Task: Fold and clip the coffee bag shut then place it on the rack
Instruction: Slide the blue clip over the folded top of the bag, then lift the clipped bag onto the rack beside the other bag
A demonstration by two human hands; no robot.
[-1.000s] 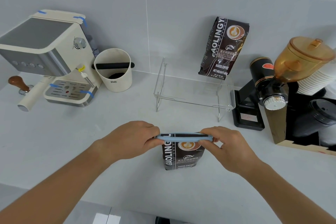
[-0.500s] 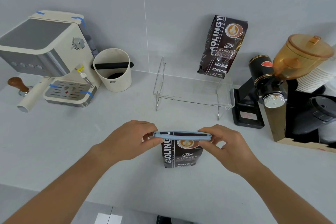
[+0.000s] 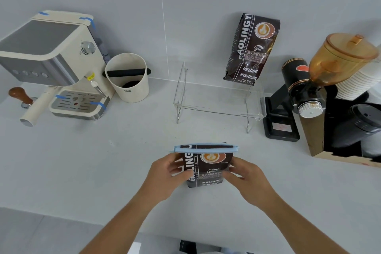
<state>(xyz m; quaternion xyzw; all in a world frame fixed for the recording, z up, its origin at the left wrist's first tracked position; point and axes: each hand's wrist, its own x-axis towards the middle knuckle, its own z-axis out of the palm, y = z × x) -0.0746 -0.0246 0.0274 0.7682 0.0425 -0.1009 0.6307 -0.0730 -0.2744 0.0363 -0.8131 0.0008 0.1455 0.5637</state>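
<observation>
A dark brown coffee bag (image 3: 206,168) stands upright on the white counter in front of me, its folded top held by a light blue clip (image 3: 205,148) that runs across its full width. My left hand (image 3: 165,177) grips the bag's left side and my right hand (image 3: 250,181) grips its right side, both below the clip. A clear acrylic rack (image 3: 218,107) stands behind the bag near the wall. A second, identical coffee bag (image 3: 251,49) stands on the rack's back right part, leaning on the wall.
An espresso machine (image 3: 51,64) and a cream knock box (image 3: 128,77) stand at the back left, with a wooden-handled tamper (image 3: 19,95) beside them. A black grinder with an amber hopper (image 3: 309,88), stacked paper cups (image 3: 358,80) and black lids (image 3: 362,123) crowd the right.
Both hands have left the ends of the blue clip and dropped down to the sides of the bag. The clip stays closed on the folded top.
</observation>
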